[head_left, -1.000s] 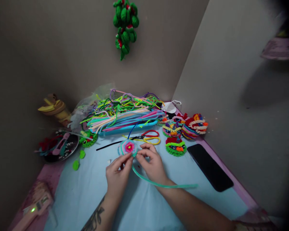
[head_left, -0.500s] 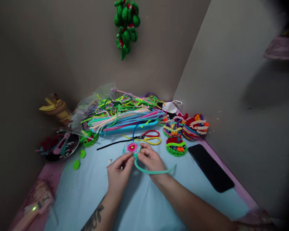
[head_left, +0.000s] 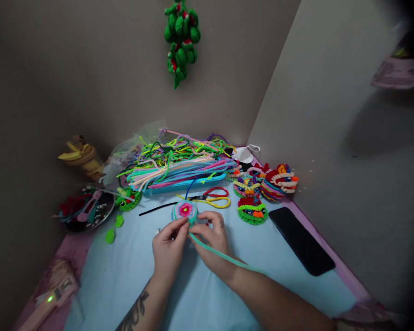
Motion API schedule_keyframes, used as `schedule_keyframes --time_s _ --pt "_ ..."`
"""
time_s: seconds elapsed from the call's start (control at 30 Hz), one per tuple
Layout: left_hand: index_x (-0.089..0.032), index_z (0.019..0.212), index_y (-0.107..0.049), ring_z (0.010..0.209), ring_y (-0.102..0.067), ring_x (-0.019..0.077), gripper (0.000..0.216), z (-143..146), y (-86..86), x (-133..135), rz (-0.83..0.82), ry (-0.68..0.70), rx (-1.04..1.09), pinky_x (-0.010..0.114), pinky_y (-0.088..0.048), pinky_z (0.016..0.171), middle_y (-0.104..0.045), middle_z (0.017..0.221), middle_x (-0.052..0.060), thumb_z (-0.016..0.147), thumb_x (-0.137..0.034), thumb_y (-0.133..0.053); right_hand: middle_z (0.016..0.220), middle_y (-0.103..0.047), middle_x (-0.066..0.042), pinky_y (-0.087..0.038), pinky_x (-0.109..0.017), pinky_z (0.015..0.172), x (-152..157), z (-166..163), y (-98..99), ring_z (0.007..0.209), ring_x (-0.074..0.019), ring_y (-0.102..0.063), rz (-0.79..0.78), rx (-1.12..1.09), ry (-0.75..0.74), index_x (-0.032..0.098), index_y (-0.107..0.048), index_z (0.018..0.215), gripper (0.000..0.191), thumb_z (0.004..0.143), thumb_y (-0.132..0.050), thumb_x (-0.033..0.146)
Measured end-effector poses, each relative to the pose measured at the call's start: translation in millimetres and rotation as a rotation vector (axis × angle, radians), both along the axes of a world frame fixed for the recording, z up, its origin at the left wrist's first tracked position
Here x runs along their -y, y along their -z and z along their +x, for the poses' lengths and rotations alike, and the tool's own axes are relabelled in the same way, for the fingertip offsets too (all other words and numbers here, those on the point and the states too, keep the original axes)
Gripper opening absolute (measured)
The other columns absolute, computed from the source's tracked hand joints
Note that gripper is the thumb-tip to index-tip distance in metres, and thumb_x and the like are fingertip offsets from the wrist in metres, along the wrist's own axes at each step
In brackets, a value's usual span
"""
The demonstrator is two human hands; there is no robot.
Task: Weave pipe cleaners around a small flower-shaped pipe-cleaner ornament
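A round, coiled pipe-cleaner disc (head_left: 193,216) with a pink centre, a yellow dot, and lilac and teal outer rings is held up over the blue cloth. My left hand (head_left: 168,243) pinches its lower edge between thumb and forefinger. From that edge a long teal pipe cleaner (head_left: 224,256) trails right, across my right hand (head_left: 212,246) and wrist. The right thumb presses on this strand close to the disc, while the forefinger arches above it. A dark blue pipe cleaner (head_left: 190,187) sticks up behind the disc.
Scissors (head_left: 215,198) with red and yellow handles lie behind the disc, by a black pipe cleaner (head_left: 155,209). A blue tray (head_left: 179,186) carries many coloured pipe cleaners. Finished fuzzy faces (head_left: 252,211) and a phone (head_left: 301,241) lie right; a glue gun (head_left: 57,294) lies front left.
The disc has shifted slightly left and tilted more towards me. The teal strand, earlier curved with its tip up, now runs straighter over my right wrist. My right forefinger has lifted off the disc.
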State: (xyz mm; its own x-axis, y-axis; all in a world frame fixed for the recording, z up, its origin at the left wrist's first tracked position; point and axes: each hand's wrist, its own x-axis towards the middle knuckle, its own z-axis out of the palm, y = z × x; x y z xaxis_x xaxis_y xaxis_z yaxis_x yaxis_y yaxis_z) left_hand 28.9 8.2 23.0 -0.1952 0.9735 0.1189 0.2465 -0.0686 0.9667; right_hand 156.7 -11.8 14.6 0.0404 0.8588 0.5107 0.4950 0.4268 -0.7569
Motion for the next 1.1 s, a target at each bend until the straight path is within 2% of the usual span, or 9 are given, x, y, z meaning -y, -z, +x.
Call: schedule_keyframes --time_s 0.1,0.23,0.33,0.43,0.6,0.73,0.87,1.03,1.1 --pt "-0.018 0.083 -0.075 0.062 -0.064 0.0158 0.019 0.6 0.8 -0.7 -0.009 0.032 -0.029 0.025 -0.052 0.06 -0.074 0.075 0.004 0.069 -0.03 -0.07 0.098 -0.049 -0.005 -0.042 -0.038 0.086 -6.7 8.5 -6.8 0.098 -0.0208 -0.05 -0.027 -0.106 0.043 0.025 -0.066 0.082 0.009 0.08 -0.059 0.021" --pt "-0.016 0.084 -0.074 0.061 -0.064 0.0158 0.022 1.4 4.0 -1.3 -0.051 0.058 0.047 0.025 -0.052 0.06 -0.073 0.072 0.005 0.068 -0.031 -0.071 0.093 -0.053 -0.006 -0.042 -0.036 0.079 -22.0 21.1 -8.6 0.094 -0.0216 -0.051 -0.146 -0.378 0.215 0.021 -0.063 0.073 0.01 0.08 -0.06 0.027" --pt "-0.016 0.085 -0.074 0.063 -0.065 0.0158 0.023 0.5 5.5 -2.3 -0.059 0.042 0.093 0.025 -0.052 0.062 -0.073 0.074 0.006 0.067 -0.031 -0.072 0.101 -0.055 -0.007 -0.041 -0.035 0.079 -26.9 22.0 -6.1 0.101 -0.0232 -0.05 -0.208 -0.434 0.138 0.021 -0.066 0.08 0.01 0.078 -0.062 0.03" --pt "-0.016 0.086 -0.074 0.064 -0.065 0.0156 0.023 -1.2 6.2 -2.7 -0.05 0.027 0.098 0.025 -0.052 0.063 -0.074 0.076 0.006 0.068 -0.031 -0.071 0.109 -0.053 -0.008 -0.04 -0.036 0.088 -24.5 16.5 -4.4 0.107 -0.024 -0.048 -0.244 -0.418 0.064 0.022 -0.067 0.087 0.016 0.072 -0.068 0.03" --pt "-0.017 0.084 -0.074 0.066 -0.065 0.0156 0.021 -1.3 6.8 -1.0 -0.017 0.056 0.05 0.025 -0.051 0.064 -0.073 0.078 0.005 0.069 -0.03 -0.07 0.102 -0.057 -0.007 -0.038 -0.036 0.093 -21.4 10.6 -3.9 0.108 -0.0239 -0.048 -0.301 -0.441 0.036 0.021 -0.067 0.074 0.01 0.073 -0.067 0.031" --pt "-0.018 0.082 -0.074 0.062 -0.063 0.015 0.017 -0.1 6.3 0.8 0.006 0.103 0.031 0.024 -0.05 0.06 -0.073 0.074 0.004 0.069 -0.029 -0.07 0.095 -0.055 -0.005 -0.041 -0.033 0.086 -22.8 8.6 -2.8 0.105 -0.0234 -0.049 -0.382 -0.641 -0.048 0.019 -0.061 0.061 0.021 0.073 -0.066 0.036" --pt "-0.018 0.08 -0.074 0.06 -0.061 0.0142 0.015 0.4 5.6 1.3 0.035 0.12 0.037 0.023 -0.049 0.057 -0.072 0.072 0.004 0.069 -0.027 -0.069 0.097 -0.053 -0.005 -0.042 -0.033 0.084 -22.5 6.5 -0.6 0.104 -0.0232 -0.048 -0.392 -0.774 -0.12 0.019 -0.059 0.06 0.024 0.071 -0.068 0.039" --pt "-0.017 0.08 -0.072 0.061 -0.061 0.0136 0.017 0.5 3.8 -0.5 0.024 0.066 0.096 0.022 -0.048 0.057 -0.071 0.071 0.004 0.066 -0.027 -0.072 0.099 -0.054 -0.005 -0.041 -0.033 0.088 -20.9 6.9 2.2 0.103 -0.0224 -0.049 -0.397 -0.694 -0.095 0.02 -0.063 0.065 0.019 0.07 -0.069 0.037" --pt "-0.016 0.078 -0.071 0.06 -0.06 0.0135 0.018 0.6 2.6 -1.4 -0.003 0.049 0.129 0.022 -0.048 0.056 -0.07 0.069 0.004 0.065 -0.027 -0.073 0.102 -0.055 -0.005 -0.043 -0.032 0.085 -20.8 6.8 1.9 0.1 -0.0217 -0.05 -0.409 -0.736 -0.077 0.021 -0.064 0.073 0.018 0.07 -0.069 0.038"
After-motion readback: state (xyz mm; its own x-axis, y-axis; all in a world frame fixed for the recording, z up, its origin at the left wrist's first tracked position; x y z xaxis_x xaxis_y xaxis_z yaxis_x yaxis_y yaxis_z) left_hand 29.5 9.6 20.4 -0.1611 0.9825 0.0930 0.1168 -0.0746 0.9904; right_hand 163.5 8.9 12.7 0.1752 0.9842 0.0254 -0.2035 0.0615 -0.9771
